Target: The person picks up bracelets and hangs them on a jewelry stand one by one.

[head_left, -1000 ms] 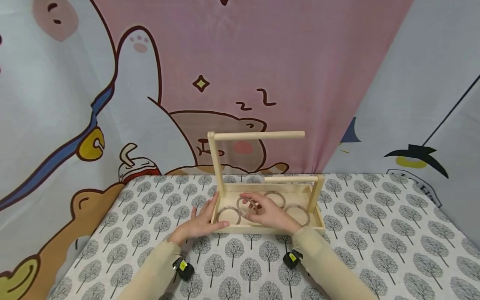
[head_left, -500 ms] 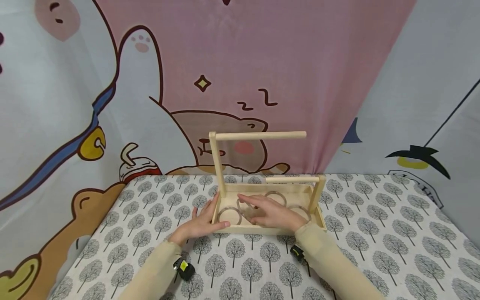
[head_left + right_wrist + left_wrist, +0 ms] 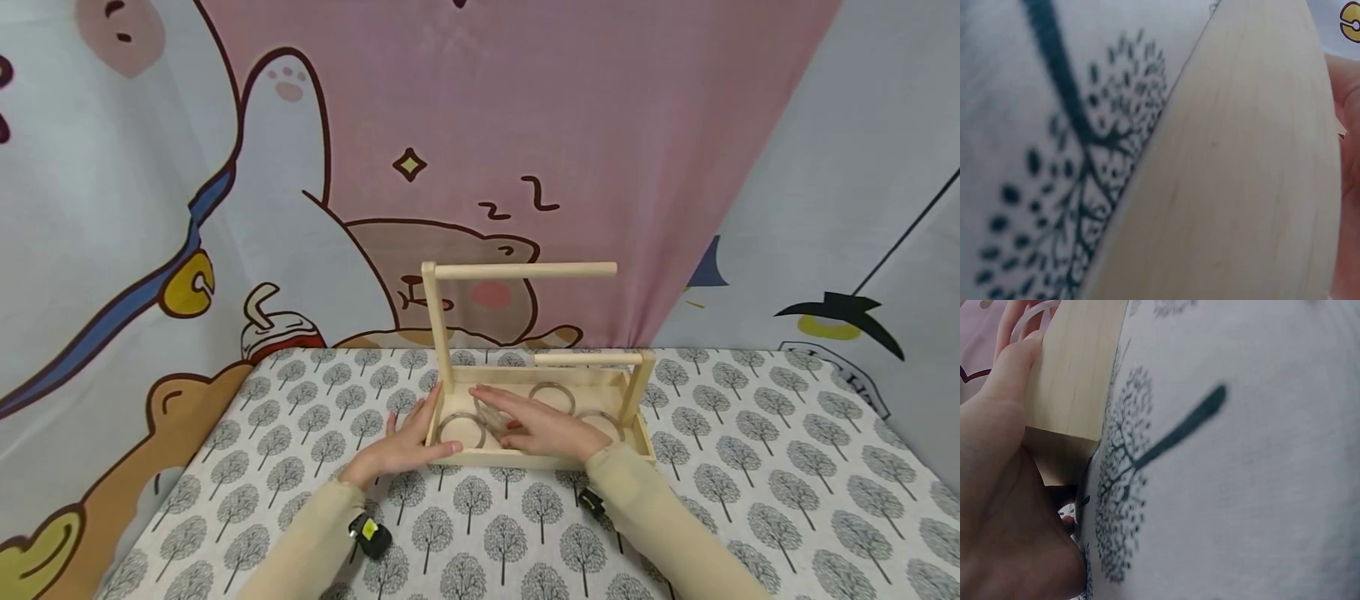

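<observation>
A pale wooden jewelry stand (image 3: 540,458) has a shallow tray base and two raised dowel bars. At its front left corner, my left hand (image 3: 405,442) grips the tray, thumb over the front edge and fingers along the side. Over the tray, my right hand (image 3: 536,423) holds a translucent bangle (image 3: 486,414) tilted between fingers and thumb; the hand covers part of it. That bangle (image 3: 1029,319) also shows above the tray edge in the left wrist view. Other bangles lie flat in the tray: one at left (image 3: 440,429), one at the back (image 3: 552,386), one at right (image 3: 621,429).
The tall dowel bar (image 3: 525,271) rises on a post at the tray's left, and a lower bar (image 3: 588,359) stands at the right. A tree-print cloth (image 3: 337,467) covers the table. A cartoon curtain (image 3: 637,167) hangs behind.
My right hand's fingers have straightened and lowered over the tray, and the held bangle has shifted slightly with them. The left hand keeps its place on the corner.
</observation>
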